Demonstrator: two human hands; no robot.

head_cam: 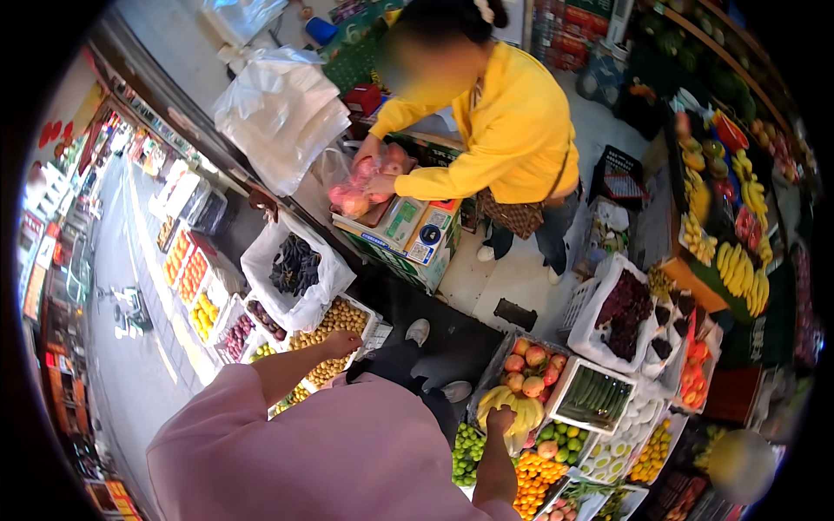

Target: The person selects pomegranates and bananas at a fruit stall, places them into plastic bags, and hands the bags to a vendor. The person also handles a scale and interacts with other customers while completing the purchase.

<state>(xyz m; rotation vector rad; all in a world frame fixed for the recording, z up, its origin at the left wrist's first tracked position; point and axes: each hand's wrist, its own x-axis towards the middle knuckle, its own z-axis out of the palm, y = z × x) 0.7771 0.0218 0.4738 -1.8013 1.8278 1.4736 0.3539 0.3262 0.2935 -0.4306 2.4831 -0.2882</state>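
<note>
My right hand grips a bunch of yellow bananas at its top. Thin transparent plastic seems to wrap the bunch's lower end. Just beyond the bananas lies a box of pomegranates. With its fingers curled in, my left hand hangs over a crate of small brown round fruit, apparently longans. I see nothing held in it. Across from me, a person in a yellow sweater has both hands on a transparent bag of reddish round fruit at a weighing scale.
A white-lined basket of dark grapes stands on the left, beside the street. On the right are cucumbers, green limes, small orange citrus and a banana display. Plastic bags hang near the scale.
</note>
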